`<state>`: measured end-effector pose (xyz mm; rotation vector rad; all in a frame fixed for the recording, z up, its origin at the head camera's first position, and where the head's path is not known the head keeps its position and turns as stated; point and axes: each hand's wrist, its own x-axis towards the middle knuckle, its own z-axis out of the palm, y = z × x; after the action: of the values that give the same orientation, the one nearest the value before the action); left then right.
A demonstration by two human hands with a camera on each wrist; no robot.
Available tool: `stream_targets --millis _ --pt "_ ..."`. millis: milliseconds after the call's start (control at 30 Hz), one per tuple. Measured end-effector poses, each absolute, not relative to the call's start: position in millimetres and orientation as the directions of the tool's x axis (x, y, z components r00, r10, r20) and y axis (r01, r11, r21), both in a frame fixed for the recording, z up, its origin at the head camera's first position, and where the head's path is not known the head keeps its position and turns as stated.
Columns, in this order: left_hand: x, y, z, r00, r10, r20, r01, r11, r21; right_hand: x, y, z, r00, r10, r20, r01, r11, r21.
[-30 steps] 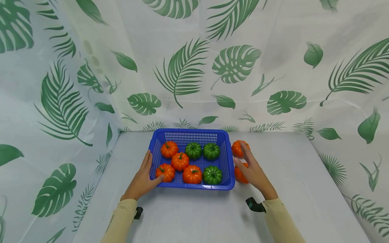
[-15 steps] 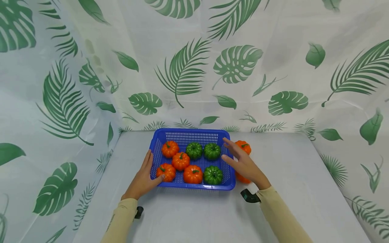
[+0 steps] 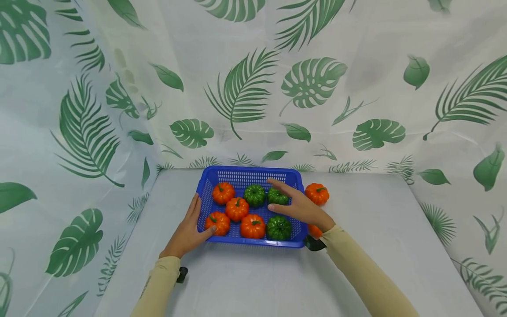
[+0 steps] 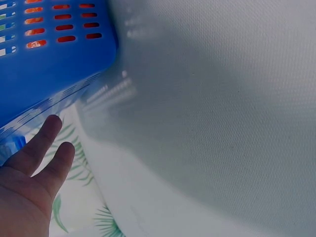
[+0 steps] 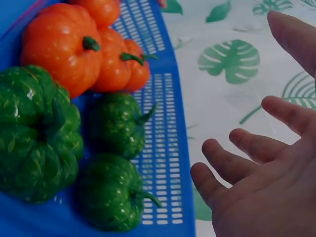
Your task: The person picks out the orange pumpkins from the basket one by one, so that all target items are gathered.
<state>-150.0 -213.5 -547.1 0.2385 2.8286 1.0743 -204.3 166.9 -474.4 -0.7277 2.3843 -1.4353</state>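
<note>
My left hand [image 3: 185, 231] holds the blue plastic basket [image 3: 253, 241] at its near left corner. Its thumb lies over the rim by an orange mini pumpkin [image 3: 218, 223], while fingers reach along the outer wall; two look straight in the left wrist view. My right hand [image 3: 299, 206] hovers above the basket's right half, fingers extended and nothing held. It partly covers a green mini pumpkin [image 3: 277, 197]. Another green pumpkin [image 3: 254, 195] sits beside that one, and a third green pumpkin [image 3: 279, 227] lies nearer me. More orange pumpkins [image 3: 252, 226] fill the left and middle.
Outside the basket on the right are an orange pumpkin [image 3: 317, 193] and a second orange pumpkin [image 3: 315, 231], mostly hidden by the basket and right arm. The white table [image 3: 245, 281] meets leaf-printed sheets [image 3: 309, 83] at the back and sides.
My right hand has moved left from over the orange pumpkins outside the basket to above the green ones inside. The left hand and the basket keep their place; the view shifts slightly.
</note>
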Motion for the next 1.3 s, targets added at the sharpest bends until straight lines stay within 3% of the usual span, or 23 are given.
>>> stream_targets --millis 333,933,1300 --pt "-150 -213 -547 -0.983 0.181 -0.044 0.105 0.735 0.670 -219 150 -486 -0.727 -0.686 -0.016 -0.319 0.359 -0.877" --pt "-151 -213 -547 -0.984 0.176 -0.029 0.110 0.726 0.679 -229 116 -488 -0.563 -0.785 -0.259 -0.392 0.529 -0.752" --pt "-151 -213 -546 -0.984 0.169 -0.046 0.095 0.736 0.671 -232 107 -498 -0.529 -0.780 -0.335 -0.412 0.581 -0.702"
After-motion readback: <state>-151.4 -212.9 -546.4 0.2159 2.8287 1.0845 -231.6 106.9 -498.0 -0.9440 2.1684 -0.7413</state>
